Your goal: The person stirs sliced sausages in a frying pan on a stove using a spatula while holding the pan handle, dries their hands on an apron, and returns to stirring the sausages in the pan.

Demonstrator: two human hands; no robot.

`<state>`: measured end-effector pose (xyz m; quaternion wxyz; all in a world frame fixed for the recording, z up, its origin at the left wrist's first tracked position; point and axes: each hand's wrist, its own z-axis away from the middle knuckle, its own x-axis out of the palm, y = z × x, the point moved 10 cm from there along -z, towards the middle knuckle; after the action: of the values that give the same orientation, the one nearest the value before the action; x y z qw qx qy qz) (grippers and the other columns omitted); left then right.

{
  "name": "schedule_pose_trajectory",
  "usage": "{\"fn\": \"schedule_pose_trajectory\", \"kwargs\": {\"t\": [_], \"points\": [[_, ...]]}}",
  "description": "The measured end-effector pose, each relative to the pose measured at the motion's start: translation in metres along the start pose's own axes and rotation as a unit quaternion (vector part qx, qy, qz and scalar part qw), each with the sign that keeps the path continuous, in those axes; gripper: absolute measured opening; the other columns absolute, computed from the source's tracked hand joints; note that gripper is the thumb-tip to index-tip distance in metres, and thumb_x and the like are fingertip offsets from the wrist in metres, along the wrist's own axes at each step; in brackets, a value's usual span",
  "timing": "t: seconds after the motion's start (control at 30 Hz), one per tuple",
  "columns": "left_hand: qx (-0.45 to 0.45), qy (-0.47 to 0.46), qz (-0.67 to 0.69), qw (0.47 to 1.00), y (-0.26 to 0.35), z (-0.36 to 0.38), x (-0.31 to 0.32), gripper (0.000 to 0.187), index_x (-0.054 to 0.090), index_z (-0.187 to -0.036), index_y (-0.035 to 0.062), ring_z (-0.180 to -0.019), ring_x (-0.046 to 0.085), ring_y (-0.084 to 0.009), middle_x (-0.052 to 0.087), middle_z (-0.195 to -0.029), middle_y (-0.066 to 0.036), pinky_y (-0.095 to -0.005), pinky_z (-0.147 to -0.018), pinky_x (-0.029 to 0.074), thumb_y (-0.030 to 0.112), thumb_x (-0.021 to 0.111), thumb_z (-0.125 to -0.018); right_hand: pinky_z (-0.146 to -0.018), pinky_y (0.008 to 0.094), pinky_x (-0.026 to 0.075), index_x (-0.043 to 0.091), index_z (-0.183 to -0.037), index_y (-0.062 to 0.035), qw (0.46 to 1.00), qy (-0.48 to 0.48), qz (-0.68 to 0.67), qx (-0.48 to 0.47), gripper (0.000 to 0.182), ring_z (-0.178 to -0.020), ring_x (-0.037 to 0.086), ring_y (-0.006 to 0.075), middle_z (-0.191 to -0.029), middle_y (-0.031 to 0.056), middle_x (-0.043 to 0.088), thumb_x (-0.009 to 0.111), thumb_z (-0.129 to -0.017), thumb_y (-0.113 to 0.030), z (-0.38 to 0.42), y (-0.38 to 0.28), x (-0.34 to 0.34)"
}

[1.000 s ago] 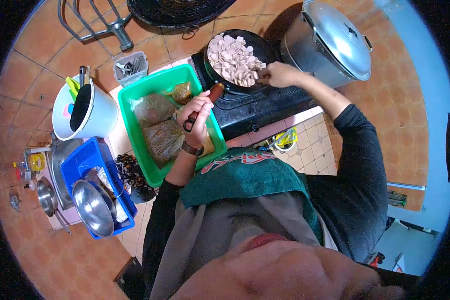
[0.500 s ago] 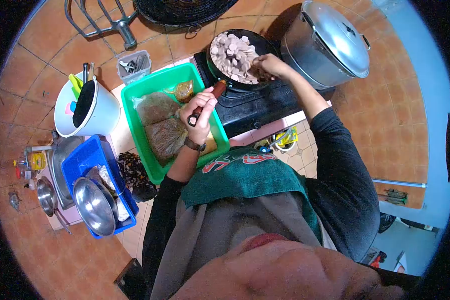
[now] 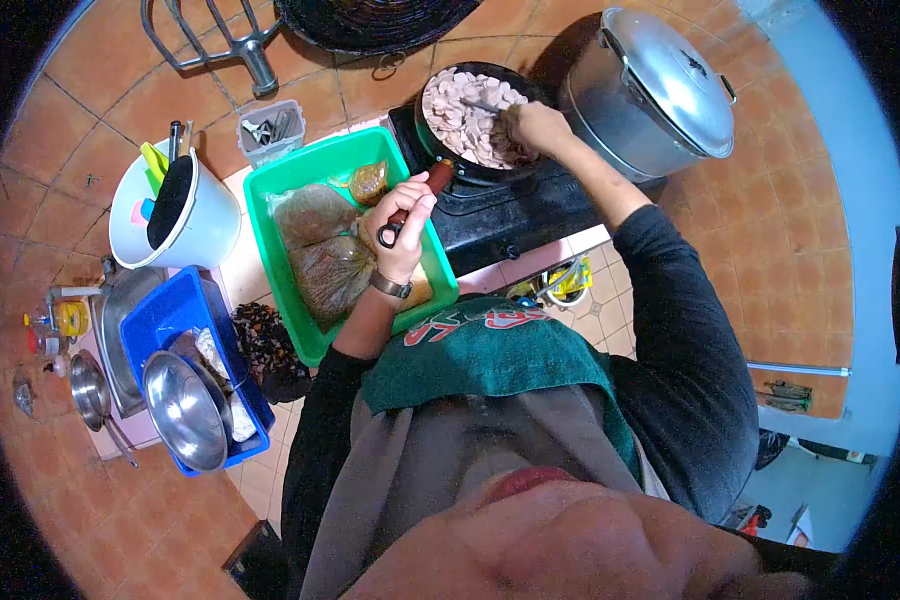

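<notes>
A dark frying pan point(image 3: 422, 128) full of pale, sliced round pieces point(image 3: 470, 115) sits on the black stove point(image 3: 500, 215). My left hand point(image 3: 400, 225), with a watch at its wrist, is wrapped round the pan's brown handle point(image 3: 438, 178). Over the pan's right side, my right hand point(image 3: 537, 128) grips a utensil point(image 3: 482, 105) whose grey end lies among the slices. Below my left hand is a green tray point(image 3: 315, 347) holding bags of brown contents point(image 3: 330, 275) and a smaller orange-brown bag point(image 3: 369, 184).
A large lidded metal pot point(image 3: 635, 95) stands right of the pan. To the left are a white bucket point(image 3: 210, 235), a blue basket point(image 3: 195, 300) with a metal bowl point(image 3: 185, 410), a sink point(image 3: 125, 320) and a small cutlery container point(image 3: 272, 132).
My right hand has shifted slightly up and left over the pan. The slices are spread flatter, and the utensil's end now shows. My left hand still holds the handle.
</notes>
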<state>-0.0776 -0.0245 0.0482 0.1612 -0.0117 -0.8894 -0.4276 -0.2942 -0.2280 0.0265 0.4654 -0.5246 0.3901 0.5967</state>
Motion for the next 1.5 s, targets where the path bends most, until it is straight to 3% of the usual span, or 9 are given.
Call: {"fn": "schedule_pose_trajectory", "kwargs": {"t": [0.27,0.4,0.53,0.67,0.87,1.07,1.17,1.23,1.5], "points": [[0.02,0.017,0.014,1.0,-0.001,0.002,-0.003,0.021,0.048,-0.066,0.0014,-0.072,0.062,-0.0186,0.06,-0.07,-0.008,-0.0486,-0.092,0.049,-0.009,0.061,-0.08,-0.079,0.0459,0.053,0.07,-0.101,-0.016,0.994,-0.045,0.071,-0.076,0.025,-0.092,0.066,0.0351,-0.097,0.0186,0.068,0.056,-0.082,-0.023,0.058,0.0,-0.017],[0.018,0.018,0.005,1.0,0.001,0.001,-0.002,0.021,0.049,-0.066,0.0013,-0.072,0.062,-0.0186,0.06,-0.069,-0.008,-0.0484,-0.092,0.049,-0.009,0.061,-0.079,-0.073,0.046,0.055,0.069,-0.101,-0.0166,0.985,0.106,0.11,-0.076,0.023,-0.085,0.067,0.0346,-0.099,0.0164,0.065,0.056,-0.082,-0.018,0.049,0.029,-0.066],[0.016,0.008,-0.001,1.0,0.0,0.001,-0.001,0.021,0.048,-0.066,0.0021,-0.073,0.06,-0.019,0.058,-0.069,-0.007,-0.0498,-0.093,0.047,-0.009,0.058,-0.081,-0.072,0.0441,0.056,0.064,-0.103,-0.0108,0.952,0.153,0.243,-0.104,0.024,-0.09,0.066,0.0336,-0.104,0.0167,0.06,0.053,-0.081,-0.01,0.003,0.046,-0.031],[0.014,0.007,0.004,1.0,-0.001,0.0,-0.001,0.021,0.049,-0.067,0.0016,-0.073,0.061,-0.0181,0.06,-0.071,-0.007,-0.0482,-0.093,0.048,-0.01,0.06,-0.08,-0.077,0.044,0.054,0.066,-0.107,-0.0158,0.986,0.083,0.092,-0.11,0.028,-0.09,0.066,0.0327,-0.104,0.0146,0.062,0.057,-0.08,-0.016,-0.012,0.031,0.016],[0.003,0.015,0.022,1.0,-0.006,0.004,-0.001,0.02,0.05,-0.068,0.0021,-0.075,0.061,-0.0178,0.061,-0.073,-0.007,-0.0478,-0.095,0.047,-0.011,0.058,-0.08,-0.071,0.0457,0.054,0.067,-0.102,-0.0138,0.975,0.066,0.057,-0.206,0.026,-0.084,0.067,0.0329,-0.1,0.0135,0.063,0.059,-0.077,-0.015,0.039,-0.017,-0.017],[-0.005,0.028,0.041,0.999,-0.007,0.005,-0.002,0.019,0.051,-0.068,0.0022,-0.075,0.061,-0.0173,0.061,-0.074,-0.006,-0.0475,-0.095,0.047,-0.01,0.058,-0.08,-0.065,0.0404,0.055,0.069,-0.097,-0.0164,0.942,0.163,0.239,-0.173,0.023,-0.08,0.066,0.0284,-0.099,0.0093,0.06,0.059,-0.077,-0.012,0.015,0.019,-0.057],[-0.013,0.028,0.015,0.999,-0.001,0.003,0.0,0.019,0.051,-0.067,0.0021,-0.075,0.06,-0.0171,0.061,-0.073,-0.006,-0.0475,-0.095,0.047,-0.01,0.059,-0.08,-0.069,0.0406,0.055,0.07,-0.092,-0.0133,0.926,0.098,0.327,-0.161,0.018,-0.084,0.067,0.0298,-0.097,0.0111,0.064,0.06,-0.076,-0.013,0.005,0.029,-0.039],[-0.007,0.03,0.012,0.999,0.0,0.002,0.001,0.02,0.051,-0.067,0.0021,-0.075,0.06,-0.017,0.06,-0.073,-0.006,-0.0474,-0.095,0.047,-0.01,0.059,-0.08,-0.076,0.0423,0.054,0.071,-0.095,-0.0126,0.948,-0.096,0.276,-0.125,0.02,-0.089,0.066,0.0321,-0.096,0.0138,0.068,0.06,-0.08,-0.019,0.017,0.033,-0.018],[-0.001,0.023,0.015,1.0,-0.001,0.005,-0.001,0.021,0.049,-0.067,0.0022,-0.075,0.06,-0.0173,0.059,-0.072,-0.005,-0.0462,-0.094,0.047,-0.009,0.06,-0.08,-0.086,0.0435,0.05,0.069,-0.11,-0.0145,0.978,-0.165,0.072,-0.109,0.031,-0.097,0.064,0.0368,-0.101,0.0215,0.067,0.059,-0.082,-0.021,0.046,-0.015,0.002]]}}
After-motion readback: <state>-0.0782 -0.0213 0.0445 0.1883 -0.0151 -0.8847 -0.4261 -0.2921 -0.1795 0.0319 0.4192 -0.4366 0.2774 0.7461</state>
